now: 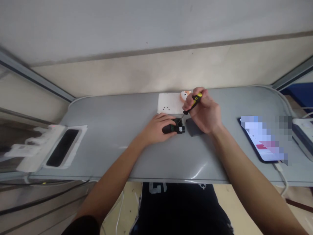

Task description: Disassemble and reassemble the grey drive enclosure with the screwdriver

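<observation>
My left hand (160,129) is closed around a small black device (180,129) on the grey table, its body partly hidden under my fingers. A small pale label shows on the device's right part. In my right hand (206,112) is a yellow-and-black screwdriver (195,99), held at a slant. Its thin shaft points down to the left, with the tip at the device; whether it sits in a screw I cannot tell. Below my right hand lies a flat dark grey piece (193,128), partly covered by the hand.
Behind the device, several tiny dark screws (166,108) lie on a white sheet (172,99) beside an orange-and-white animal-faced item (185,96). A lit phone (262,140) with a cable lies right. At left are a power strip (40,147) and a dark phone (63,148).
</observation>
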`<state>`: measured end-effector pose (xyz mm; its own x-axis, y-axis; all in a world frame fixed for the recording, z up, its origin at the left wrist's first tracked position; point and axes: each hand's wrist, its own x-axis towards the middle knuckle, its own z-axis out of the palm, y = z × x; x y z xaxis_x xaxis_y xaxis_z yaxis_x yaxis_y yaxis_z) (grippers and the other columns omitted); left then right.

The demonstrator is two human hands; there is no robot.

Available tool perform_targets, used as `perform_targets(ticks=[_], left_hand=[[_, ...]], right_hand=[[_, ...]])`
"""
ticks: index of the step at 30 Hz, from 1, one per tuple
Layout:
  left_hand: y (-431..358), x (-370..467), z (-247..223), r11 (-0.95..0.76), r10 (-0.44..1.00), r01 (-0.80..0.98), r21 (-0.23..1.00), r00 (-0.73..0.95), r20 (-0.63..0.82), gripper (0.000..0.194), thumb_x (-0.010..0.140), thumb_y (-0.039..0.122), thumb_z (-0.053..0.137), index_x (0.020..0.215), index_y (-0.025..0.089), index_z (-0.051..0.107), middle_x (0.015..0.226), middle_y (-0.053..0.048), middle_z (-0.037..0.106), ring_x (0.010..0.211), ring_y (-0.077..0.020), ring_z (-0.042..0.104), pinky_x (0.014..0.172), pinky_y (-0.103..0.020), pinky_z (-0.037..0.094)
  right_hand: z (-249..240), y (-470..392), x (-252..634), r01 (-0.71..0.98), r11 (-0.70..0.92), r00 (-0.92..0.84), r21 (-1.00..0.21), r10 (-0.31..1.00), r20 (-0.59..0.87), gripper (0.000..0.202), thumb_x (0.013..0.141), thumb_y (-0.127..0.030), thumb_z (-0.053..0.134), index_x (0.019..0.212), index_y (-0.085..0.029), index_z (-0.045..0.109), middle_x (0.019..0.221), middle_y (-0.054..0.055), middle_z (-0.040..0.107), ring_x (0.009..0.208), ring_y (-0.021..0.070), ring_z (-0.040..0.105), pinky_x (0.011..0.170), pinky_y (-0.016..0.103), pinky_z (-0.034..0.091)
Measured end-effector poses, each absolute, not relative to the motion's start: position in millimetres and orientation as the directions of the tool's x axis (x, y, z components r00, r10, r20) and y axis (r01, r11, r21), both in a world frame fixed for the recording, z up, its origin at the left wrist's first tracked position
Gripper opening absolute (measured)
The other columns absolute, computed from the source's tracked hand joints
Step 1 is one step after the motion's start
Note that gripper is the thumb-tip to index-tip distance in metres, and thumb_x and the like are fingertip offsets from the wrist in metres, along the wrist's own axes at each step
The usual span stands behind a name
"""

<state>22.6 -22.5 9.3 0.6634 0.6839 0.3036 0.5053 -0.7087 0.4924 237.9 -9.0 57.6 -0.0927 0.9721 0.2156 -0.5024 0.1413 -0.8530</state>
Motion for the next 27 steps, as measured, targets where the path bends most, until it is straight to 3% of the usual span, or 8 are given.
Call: perform_targets(ticks=[4, 8, 14, 22, 27], left_hand=[[-21.3, 22.8, 8.7, -0.721, 0.673, 0.495, 0.485, 0.668, 0.317, 0.023, 0.092, 0.041, 0.075, 0.109, 0.025, 0.073, 0.134, -0.004, 0.071, 0.124, -0.0250, 0.061, 0.113, -0.046, 0.046], [-21.0, 22.7, 9.0, -0.725, 0.669, 0.500, 0.473, 0.673, 0.315, 0.021, 0.093, 0.040, 0.074, 0.108, 0.026, 0.074, 0.134, -0.004, 0.071, 0.123, -0.0252, 0.062, 0.112, -0.047, 0.047], [-21.5, 22.5, 10.1, -0.721, 0.675, 0.519, 0.459, 0.676, 0.295, 0.023, 0.093, 0.042, 0.073, 0.110, 0.025, 0.073, 0.135, -0.005, 0.070, 0.125, -0.0263, 0.061, 0.113, -0.048, 0.046], [-20.1, 21.2, 7.7, -0.730, 0.665, 0.507, 0.458, 0.681, 0.306, 0.024, 0.093, 0.041, 0.073, 0.111, 0.025, 0.072, 0.136, -0.004, 0.070, 0.125, -0.0250, 0.061, 0.112, -0.046, 0.046], [-21.0, 21.7, 9.4, -0.731, 0.664, 0.497, 0.468, 0.678, 0.315, 0.023, 0.094, 0.041, 0.072, 0.110, 0.026, 0.072, 0.135, -0.004, 0.070, 0.124, -0.0250, 0.061, 0.112, -0.047, 0.047]], right_hand=[[57.0, -9.5, 235.0, -0.534, 0.169, -0.026, -0.829, 0.976, 0.216, 0.038, 0.096, -0.068, 0.054, 0.092, -0.031, 0.053, 0.068, -0.002, 0.044, 0.062, 0.0165, 0.049, 0.059, 0.032, 0.047], [57.0, -12.7, 233.8, -0.507, 0.167, -0.016, -0.845, 0.979, 0.203, 0.038, 0.092, -0.061, 0.067, 0.085, -0.029, 0.046, 0.066, -0.004, 0.041, 0.060, 0.0154, 0.047, 0.057, 0.031, 0.046], [54.6, -9.0, 240.5, -0.452, 0.175, -0.058, -0.875, 0.973, 0.225, 0.038, 0.089, -0.063, 0.069, 0.091, -0.028, 0.053, 0.082, 0.001, 0.058, 0.076, 0.0178, 0.058, 0.068, 0.034, 0.053], [56.2, -12.7, 234.8, -0.578, 0.133, -0.066, -0.805, 0.976, 0.208, 0.036, 0.093, -0.060, 0.065, 0.089, -0.029, 0.048, 0.068, -0.004, 0.040, 0.060, 0.0152, 0.045, 0.060, 0.032, 0.046], [60.3, -12.3, 236.0, -0.499, 0.151, -0.061, -0.853, 0.976, 0.209, 0.036, 0.092, -0.060, 0.067, 0.086, -0.028, 0.051, 0.081, 0.001, 0.054, 0.072, 0.0176, 0.055, 0.065, 0.035, 0.050]])
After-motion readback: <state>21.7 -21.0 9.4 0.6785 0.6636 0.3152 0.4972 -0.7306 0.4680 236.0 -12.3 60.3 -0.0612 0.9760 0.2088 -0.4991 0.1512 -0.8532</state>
